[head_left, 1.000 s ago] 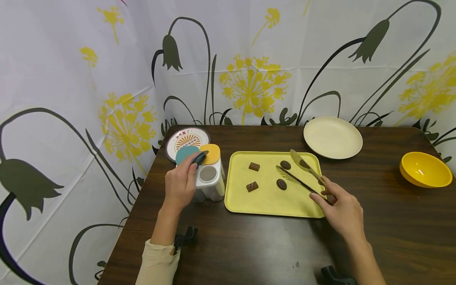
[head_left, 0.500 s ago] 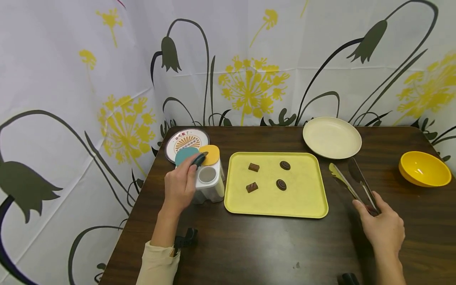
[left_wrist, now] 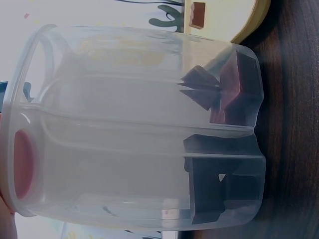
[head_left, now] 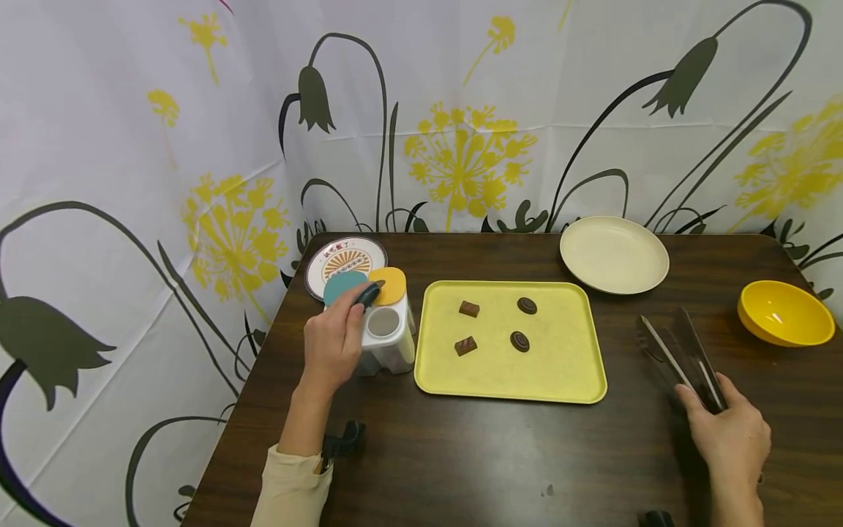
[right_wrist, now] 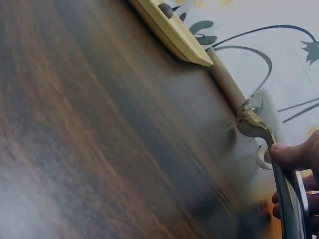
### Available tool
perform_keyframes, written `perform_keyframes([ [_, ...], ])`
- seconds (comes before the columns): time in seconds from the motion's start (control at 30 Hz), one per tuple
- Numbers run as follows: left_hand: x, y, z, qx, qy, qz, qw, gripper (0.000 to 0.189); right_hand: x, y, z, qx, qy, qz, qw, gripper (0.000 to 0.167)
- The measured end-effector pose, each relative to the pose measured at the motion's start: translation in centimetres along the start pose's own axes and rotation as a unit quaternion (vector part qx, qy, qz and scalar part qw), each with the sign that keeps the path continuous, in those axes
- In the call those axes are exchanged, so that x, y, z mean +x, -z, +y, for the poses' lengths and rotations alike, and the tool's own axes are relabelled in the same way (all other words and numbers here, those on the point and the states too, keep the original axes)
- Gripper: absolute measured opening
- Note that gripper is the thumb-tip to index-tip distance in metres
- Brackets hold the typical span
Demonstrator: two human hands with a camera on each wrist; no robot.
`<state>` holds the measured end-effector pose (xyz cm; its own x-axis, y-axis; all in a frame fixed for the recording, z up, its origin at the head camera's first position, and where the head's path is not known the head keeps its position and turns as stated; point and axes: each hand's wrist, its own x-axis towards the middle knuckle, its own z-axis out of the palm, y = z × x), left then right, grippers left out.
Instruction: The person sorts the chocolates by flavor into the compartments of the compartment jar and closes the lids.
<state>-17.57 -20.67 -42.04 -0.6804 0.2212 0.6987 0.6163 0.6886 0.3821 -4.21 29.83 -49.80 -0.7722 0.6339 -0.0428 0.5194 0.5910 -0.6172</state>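
My left hand [head_left: 332, 348] is on a white lidded storage box [head_left: 388, 348], its fingers pinching a raised dark blue flap lid [head_left: 369, 295]. A round opening shows in the box top beside the lid. Through the clear walls of the box [left_wrist: 114, 109], dark brown and reddish-brown pieces [left_wrist: 241, 87] lie at the bottom. To the right of the tray, my right hand [head_left: 731, 435] grips metal tongs [head_left: 691, 359], their arms spread and nothing between the tips. On the yellow tray [head_left: 566, 373] lie two rectangular chocolates [head_left: 466, 346] and two oval chocolates [head_left: 520, 341].
A patterned plate [head_left: 323, 252] sits behind the box, and a cream plate [head_left: 615, 254] is behind the tray's right end. At the far right stands a yellow bowl [head_left: 787, 313]. A printed cloth [head_left: 428, 66] hangs behind the dark wooden table [head_left: 487, 461].
My right hand has carried the tongs off the tray to the right, over the table. The left hand keeps its hold on the lid, and the chocolates have stayed put.
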Motion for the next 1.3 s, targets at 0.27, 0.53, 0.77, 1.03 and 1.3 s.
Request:
perform_keyframes([
  [0.27, -0.03, 0.03, -0.03, -0.002, -0.002, 0.0, 1.0, 0.039, 0.07, -0.03, -0.08, 0.0, -0.012, 0.005, 0.9999, 0.074],
  [0.53, -0.09, -0.12, -0.15, -0.004, -0.009, 0.01, 0.9999, 0.037, 0.18, 0.04, -0.23, 0.001, -0.021, -0.006, 0.9998, 0.078],
  [0.77, -0.05, -0.12, -0.13, -0.003, -0.008, 0.01, 0.9999, 0.036, 0.3, 0.24, -0.26, -0.011, -0.029, -0.023, 0.9992, 0.082],
  [1.03, -0.01, -0.01, 0.03, -0.001, -0.005, 0.0, 1.0, 0.038, 0.34, 0.33, -0.31, -0.015, -0.039, -0.033, 0.9986, 0.084],
  [1.3, -0.03, -0.02, 0.01, -0.002, -0.004, 0.001, 1.0, 0.039, 0.35, 0.47, -0.39, -0.014, -0.045, -0.044, 0.9979, 0.084],
])
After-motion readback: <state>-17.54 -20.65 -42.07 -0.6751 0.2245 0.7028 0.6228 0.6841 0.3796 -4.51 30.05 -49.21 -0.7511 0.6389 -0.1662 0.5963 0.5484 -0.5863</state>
